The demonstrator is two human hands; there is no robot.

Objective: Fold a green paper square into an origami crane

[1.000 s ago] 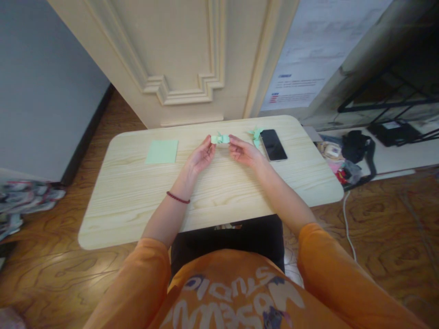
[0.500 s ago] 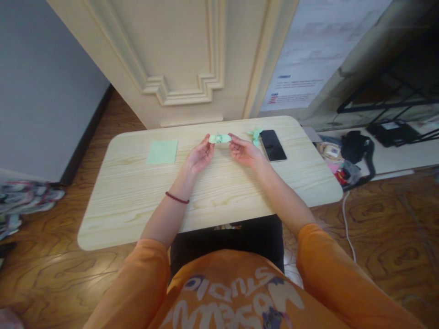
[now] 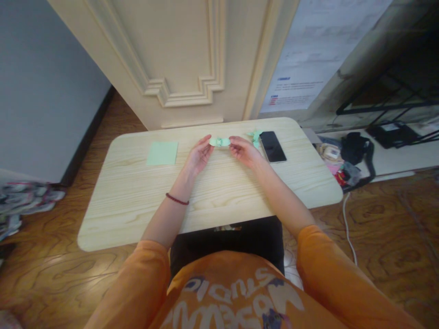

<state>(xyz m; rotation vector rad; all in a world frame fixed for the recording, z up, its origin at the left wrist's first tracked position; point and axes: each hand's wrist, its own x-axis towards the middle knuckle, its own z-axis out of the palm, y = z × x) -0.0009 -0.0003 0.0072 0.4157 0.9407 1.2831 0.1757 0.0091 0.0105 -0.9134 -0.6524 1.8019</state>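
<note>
A small piece of folded pale-green paper (image 3: pixel 220 142) spans the gap between my hands above the far part of the table. Its left end is pinched by my left hand (image 3: pixel 200 154), and its right end by the fingertips of my right hand (image 3: pixel 245 151). The middle of the paper looks raised and creased, too small to read in detail. Just beyond my right hand lies another folded green paper piece (image 3: pixel 255 136), with pointed parts, touching or close to a dark-screened phone (image 3: pixel 273 146). Left of my left hand rests a square of green paper (image 3: pixel 162 152).
The pale wood-grain table (image 3: pixel 137 196) stands against a cream moulded panel (image 3: pixel 185 55). Assorted items crowd a low shelf (image 3: pixel 391 157) to the right. A white cable (image 3: pixel 348 228) runs down to the floor there. Shoes (image 3: pixel 29 196) sit at far left.
The folded paper appears slightly lower and its raised middle looks turned a little. Both hands keep their hold on its ends.
</note>
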